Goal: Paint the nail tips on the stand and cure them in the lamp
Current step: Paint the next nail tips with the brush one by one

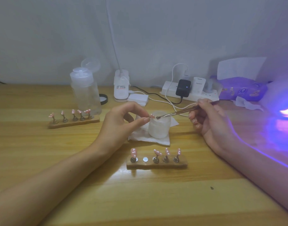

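- Pink tip (152,116) pinched in left hand (122,121), at the rim of the jar (159,128).
- Right hand (208,118) grips a brush (175,112) — bristles at the jar's mouth.
- Stand (156,165) nearest — holds four tips (133,152).

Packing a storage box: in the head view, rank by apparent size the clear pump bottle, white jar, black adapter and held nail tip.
clear pump bottle
white jar
black adapter, farther back, so true size unsure
held nail tip
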Available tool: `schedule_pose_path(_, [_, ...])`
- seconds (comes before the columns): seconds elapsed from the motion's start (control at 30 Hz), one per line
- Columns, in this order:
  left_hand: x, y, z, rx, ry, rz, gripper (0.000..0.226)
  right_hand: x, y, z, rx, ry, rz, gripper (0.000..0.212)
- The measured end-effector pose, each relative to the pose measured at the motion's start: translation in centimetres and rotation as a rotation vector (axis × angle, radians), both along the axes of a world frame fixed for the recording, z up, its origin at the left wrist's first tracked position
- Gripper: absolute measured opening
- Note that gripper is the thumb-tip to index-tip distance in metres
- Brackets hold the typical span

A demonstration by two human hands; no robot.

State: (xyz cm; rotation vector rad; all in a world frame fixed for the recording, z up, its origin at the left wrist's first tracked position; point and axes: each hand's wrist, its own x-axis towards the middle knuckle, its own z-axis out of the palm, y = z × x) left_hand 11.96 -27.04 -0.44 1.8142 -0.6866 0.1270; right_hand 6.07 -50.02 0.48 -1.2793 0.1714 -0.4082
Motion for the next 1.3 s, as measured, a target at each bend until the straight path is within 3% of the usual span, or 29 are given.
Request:
schedule_pose_path(0.63, [0.17, 0.1, -0.46, 0.046, -0.074, -0.018, 0.012, -0.22, 0.26, 0.13, -0.074, -0.081, 0.109, 0.018])
schedule_pose_path(1.3, [0.0, 0.11, -0.39, 0.058, -0.155, 0.026, 0.008, -0.31, 0.14, 0.1, -0.113, -0.067, 0.071, 0.023])
